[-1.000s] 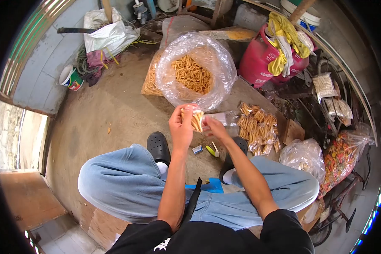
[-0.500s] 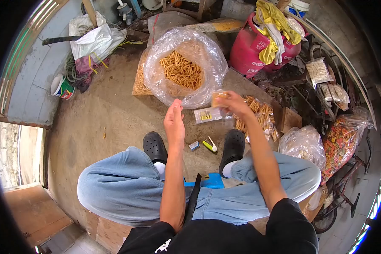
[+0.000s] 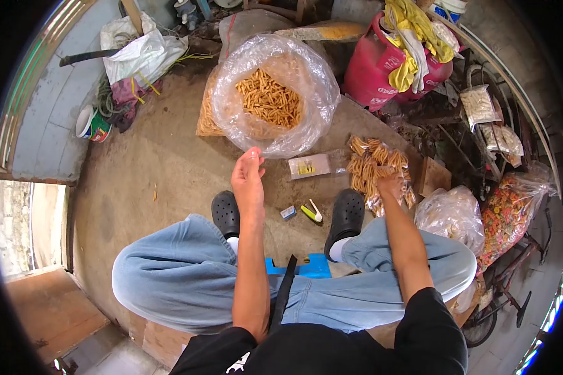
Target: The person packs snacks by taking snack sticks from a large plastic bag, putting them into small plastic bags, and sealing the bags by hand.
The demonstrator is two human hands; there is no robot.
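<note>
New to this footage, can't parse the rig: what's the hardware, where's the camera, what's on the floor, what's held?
There's no machine: these are a person's bare hands. One head-worn camera, looking forward and down, takes every picture. On the floor are a big clear bag of brown sticks, a pile of small packs, a blue box and a green tool. The left hand is by the bag's near edge, with nothing visible in it. The right hand is at the pile; whether it grips a pack is unclear.
</note>
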